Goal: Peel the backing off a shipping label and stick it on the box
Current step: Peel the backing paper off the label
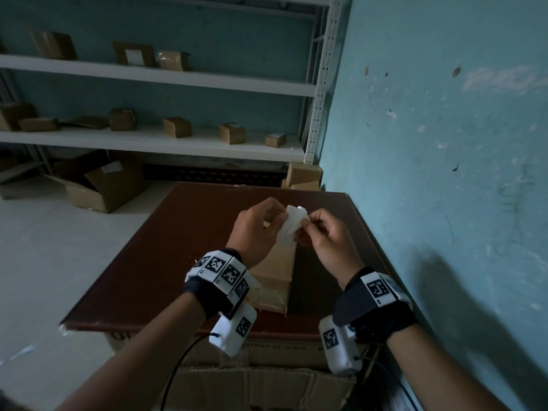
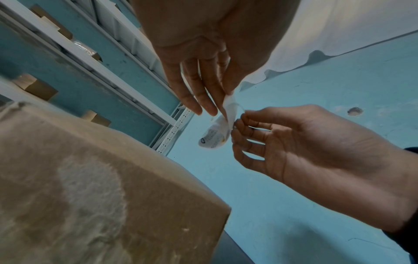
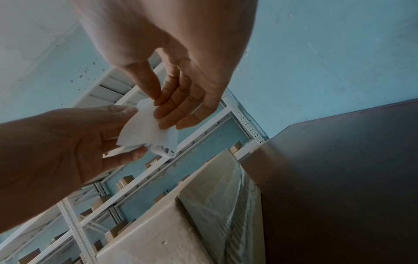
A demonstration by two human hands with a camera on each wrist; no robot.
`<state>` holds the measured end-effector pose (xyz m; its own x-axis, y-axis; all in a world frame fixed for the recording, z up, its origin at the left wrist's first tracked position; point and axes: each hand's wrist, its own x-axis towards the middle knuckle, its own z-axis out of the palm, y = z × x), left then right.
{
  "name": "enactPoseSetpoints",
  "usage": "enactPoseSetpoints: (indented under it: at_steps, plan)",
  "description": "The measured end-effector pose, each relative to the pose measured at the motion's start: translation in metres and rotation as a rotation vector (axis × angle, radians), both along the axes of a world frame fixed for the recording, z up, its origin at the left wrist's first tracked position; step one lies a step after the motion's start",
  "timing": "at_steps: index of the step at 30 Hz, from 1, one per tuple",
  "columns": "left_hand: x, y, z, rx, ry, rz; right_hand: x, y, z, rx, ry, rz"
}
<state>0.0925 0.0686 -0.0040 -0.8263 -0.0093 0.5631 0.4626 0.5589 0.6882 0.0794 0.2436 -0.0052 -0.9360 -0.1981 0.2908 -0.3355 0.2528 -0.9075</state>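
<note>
Both hands pinch shipping label (image 1: pixel 290 225) above box (image 1: pixel 277 272) at desk (image 1: pixel 166 250) centre: left hand (image 1: pixel 256 229) at 9 o'clock edge, right hand (image 1: pixel 323 234) at 3. Label is curled; risk: sticky side folds onto itself, or thin sheet tears from uneven pull.

Stockroom — shelving (image 1: pixel 160 81); cartons (image 1: pixel 177 126)

Dim and bluish all over. Soft dark shadow on the wall (image 1: pixel 439 277) at the right. Bent, curved lines near the edges. Fuzzy and close up on the box (image 2: pixel 95 187) in the left wrist view. Pale and washed out at the top of the wrist views.
</note>
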Motion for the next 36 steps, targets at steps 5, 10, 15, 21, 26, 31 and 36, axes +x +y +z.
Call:
enactPoseSetpoints:
  at_steps: [5,10,15,21,26,31,36]
  plan:
    - [0.001,-0.001,0.002,-0.005,-0.008,0.01,-0.001,0.001,-0.002,0.02,0.027,-0.002]
    - [0.001,-0.002,0.004,0.006,-0.013,0.018,-0.001,0.002,-0.002,0.018,0.051,-0.002]
    - [0.001,-0.004,0.004,0.011,-0.024,0.02,-0.002,0.002,-0.001,0.035,0.056,-0.017]
    - [-0.002,-0.007,0.002,0.026,-0.054,0.028,-0.006,0.006,-0.005,0.094,0.112,-0.067]
    - [-0.003,-0.009,0.004,0.041,-0.083,0.002,-0.008,0.007,-0.003,0.0,0.116,-0.014]
    - [-0.003,-0.012,0.004,0.057,-0.072,0.003,-0.001,0.007,0.002,-0.048,0.107,0.021]
    - [-0.002,-0.012,0.005,0.069,-0.072,0.006,-0.003,0.007,0.001,-0.015,0.147,-0.033]
